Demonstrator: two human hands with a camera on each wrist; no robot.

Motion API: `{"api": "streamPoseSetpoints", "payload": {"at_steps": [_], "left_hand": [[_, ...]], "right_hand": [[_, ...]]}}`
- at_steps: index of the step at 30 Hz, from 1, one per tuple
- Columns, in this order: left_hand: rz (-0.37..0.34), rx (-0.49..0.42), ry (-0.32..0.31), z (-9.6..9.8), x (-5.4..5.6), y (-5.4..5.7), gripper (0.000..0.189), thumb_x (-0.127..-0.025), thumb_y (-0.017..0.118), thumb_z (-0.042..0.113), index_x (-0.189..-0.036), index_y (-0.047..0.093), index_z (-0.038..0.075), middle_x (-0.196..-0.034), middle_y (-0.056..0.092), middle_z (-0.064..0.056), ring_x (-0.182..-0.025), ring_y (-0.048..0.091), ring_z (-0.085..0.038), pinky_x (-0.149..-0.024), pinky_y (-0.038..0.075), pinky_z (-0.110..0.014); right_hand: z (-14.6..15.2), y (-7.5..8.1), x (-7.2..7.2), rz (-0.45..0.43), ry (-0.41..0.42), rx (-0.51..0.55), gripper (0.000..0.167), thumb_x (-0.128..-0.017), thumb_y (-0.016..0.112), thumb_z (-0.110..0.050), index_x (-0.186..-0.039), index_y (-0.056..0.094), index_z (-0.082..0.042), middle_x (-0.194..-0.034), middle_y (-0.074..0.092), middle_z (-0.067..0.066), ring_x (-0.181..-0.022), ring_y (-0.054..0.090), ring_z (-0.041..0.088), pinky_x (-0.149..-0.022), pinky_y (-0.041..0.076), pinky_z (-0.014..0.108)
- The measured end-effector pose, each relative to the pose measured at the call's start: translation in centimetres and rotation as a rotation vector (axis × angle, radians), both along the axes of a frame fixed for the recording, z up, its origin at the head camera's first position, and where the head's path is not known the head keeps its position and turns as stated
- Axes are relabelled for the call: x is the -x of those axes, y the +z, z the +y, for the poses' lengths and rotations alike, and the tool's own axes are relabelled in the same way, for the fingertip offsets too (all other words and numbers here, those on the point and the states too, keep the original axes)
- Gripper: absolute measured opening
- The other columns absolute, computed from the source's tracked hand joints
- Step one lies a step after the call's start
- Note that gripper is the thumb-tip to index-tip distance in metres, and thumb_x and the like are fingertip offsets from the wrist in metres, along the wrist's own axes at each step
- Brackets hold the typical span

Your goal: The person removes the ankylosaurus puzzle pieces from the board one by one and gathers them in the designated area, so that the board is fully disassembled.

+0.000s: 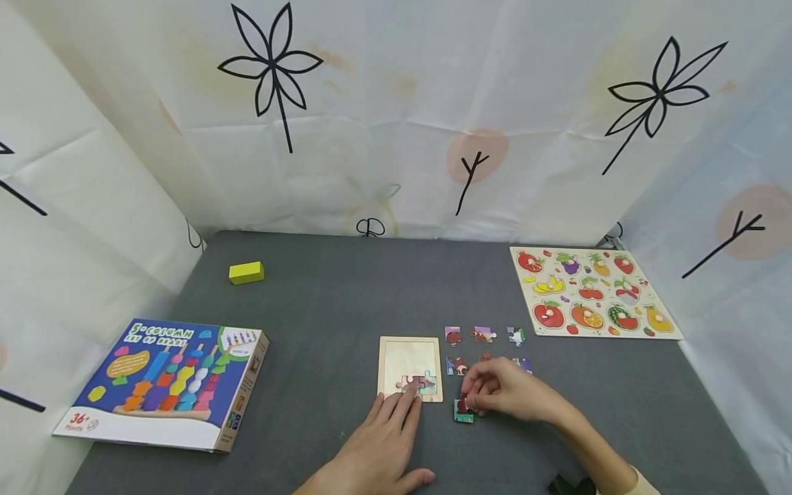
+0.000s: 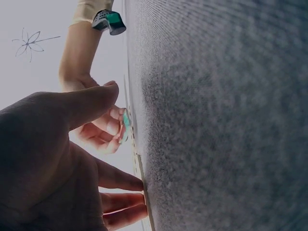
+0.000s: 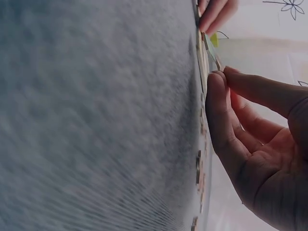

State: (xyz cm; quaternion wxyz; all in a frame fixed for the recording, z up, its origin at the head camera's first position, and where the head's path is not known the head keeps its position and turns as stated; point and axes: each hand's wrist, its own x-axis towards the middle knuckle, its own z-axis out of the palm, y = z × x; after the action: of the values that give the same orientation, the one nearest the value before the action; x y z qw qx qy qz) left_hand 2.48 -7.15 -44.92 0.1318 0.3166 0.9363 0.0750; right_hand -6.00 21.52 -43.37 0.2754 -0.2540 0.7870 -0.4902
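Note:
A small wooden puzzle tray (image 1: 396, 354) lies on the dark grey table, with a few joined jigsaw pieces (image 1: 427, 383) in its lower right part. My left hand (image 1: 385, 440) rests its extended fingers on the tray's lower edge, the thumb spread to the side. Just right of the tray, my right hand (image 1: 513, 390) pinches a green and dark red puzzle piece (image 1: 463, 414) between thumb and fingertips. In the right wrist view the held puzzle piece (image 3: 211, 50) is seen nearly edge-on, tilted above the tray.
Several loose puzzle pieces (image 1: 484, 335) lie in two rows beyond my right hand, which partly covers the nearer row. A fruit puzzle board (image 1: 581, 328) lies at the back right. On the left are a blue game box (image 1: 167, 385) and a yellow block (image 1: 246, 273).

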Motion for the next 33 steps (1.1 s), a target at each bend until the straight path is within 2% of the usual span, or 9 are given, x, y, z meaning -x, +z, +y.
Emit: {"api": "streamPoseSetpoints", "payload": {"at_steps": [4, 9, 18, 25, 33], "left_hand": [[0.022, 0.002, -0.001, 0.0, -0.1, 0.0, 0.105, -0.096, 0.059, 0.080, -0.167, 0.039, 0.005, -0.182, 0.023, -0.010, -0.154, 0.043, -0.024, -0.125, 0.045, -0.056], [0.008, 0.013, 0.008, 0.1, -0.1, 0.0, 0.105, -0.096, 0.059, 0.081, -0.167, 0.039, 0.006, -0.182, 0.022, -0.008, -0.154, 0.042, -0.023, -0.126, 0.044, -0.055], [0.040, 0.010, 0.000, 0.1, -0.1, -0.2, 0.104, -0.096, 0.059, 0.081, -0.166, 0.041, 0.006, -0.181, 0.025, -0.009, -0.152, 0.045, -0.023, -0.124, 0.046, -0.055], [-0.067, 0.009, 0.030, 0.2, 0.1, -0.1, 0.105, -0.095, 0.062, 0.079, -0.169, 0.036, 0.009, -0.183, 0.020, -0.005, -0.158, 0.041, -0.024, -0.128, 0.041, -0.056], [-0.036, 0.004, 0.025, 0.2, 0.0, -0.1, 0.105, -0.096, 0.062, 0.078, -0.169, 0.036, 0.008, -0.183, 0.021, -0.007, -0.156, 0.042, -0.023, -0.127, 0.043, -0.056]], "right_hand": [[-0.4, -0.3, -0.2, 0.025, -0.005, -0.027, 0.010, -0.098, 0.077, -0.006, -0.103, 0.074, 0.002, -0.084, 0.076, 0.008, -0.071, 0.068, 0.003, -0.067, 0.061, 0.023], [-0.8, -0.5, -0.3, 0.064, -0.017, -0.061, 0.004, -0.097, 0.076, -0.002, -0.101, 0.076, -0.002, -0.082, 0.077, 0.006, -0.069, 0.069, 0.002, -0.066, 0.060, 0.022], [-1.3, -0.4, -0.3, 0.117, -0.047, -0.137, 0.006, -0.096, 0.077, -0.002, -0.099, 0.080, -0.006, -0.080, 0.077, 0.000, -0.068, 0.067, 0.000, -0.063, 0.058, 0.021], [-1.3, -0.2, -0.2, 0.123, -0.046, -0.138, 0.004, -0.096, 0.077, -0.002, -0.098, 0.080, -0.004, -0.081, 0.078, 0.002, -0.068, 0.070, 0.001, -0.064, 0.060, 0.022], [-1.4, -0.2, 0.4, 0.150, -0.048, -0.115, 0.004, -0.097, 0.078, -0.005, -0.100, 0.080, -0.003, -0.081, 0.079, 0.003, -0.070, 0.068, 0.000, -0.065, 0.058, 0.021]]}}
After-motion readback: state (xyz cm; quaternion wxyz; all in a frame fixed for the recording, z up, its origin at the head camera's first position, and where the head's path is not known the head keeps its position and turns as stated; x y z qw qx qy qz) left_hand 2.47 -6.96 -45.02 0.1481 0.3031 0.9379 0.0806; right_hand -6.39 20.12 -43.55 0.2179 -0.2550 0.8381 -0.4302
